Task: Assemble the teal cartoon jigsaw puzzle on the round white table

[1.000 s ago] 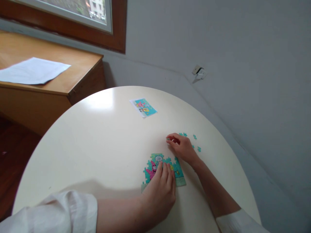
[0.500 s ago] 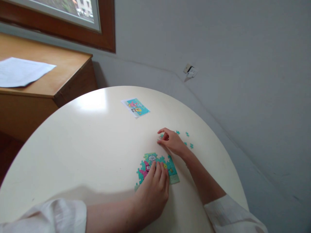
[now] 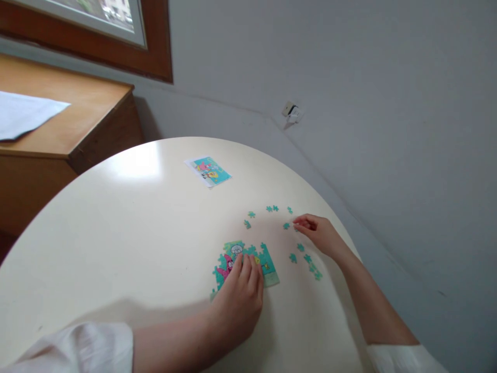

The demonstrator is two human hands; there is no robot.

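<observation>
A partly joined jigsaw puzzle point(image 3: 271, 269) with cartoon figures on teal lies near the table's front. My left hand point(image 3: 243, 295) rests over its lower middle, fingers extended side by side with the tips on the picture, covering part of it. To the upper right, my right hand point(image 3: 316, 232) hovers low among loose pieces, thumb and forefinger slightly apart. One teal puzzle piece point(image 3: 286, 226) lies just left of those fingertips. Another piece is partly hidden beneath the thumb; I see nothing clearly held.
Several loose pieces point(image 3: 307, 258) form a curve right of the puzzle, and others point(image 3: 247, 224) lie above it. A printed reference picture point(image 3: 212, 172) sits farther back on the round white table point(image 3: 116, 223). Beyond are a wooden cabinet point(image 3: 89, 98) with paper point(image 3: 31, 111) and a wall.
My right hand has moved right, from the loose pieces above the puzzle to those farther right, uncovering several. My left hand stays on the puzzle. The view has shifted slightly.
</observation>
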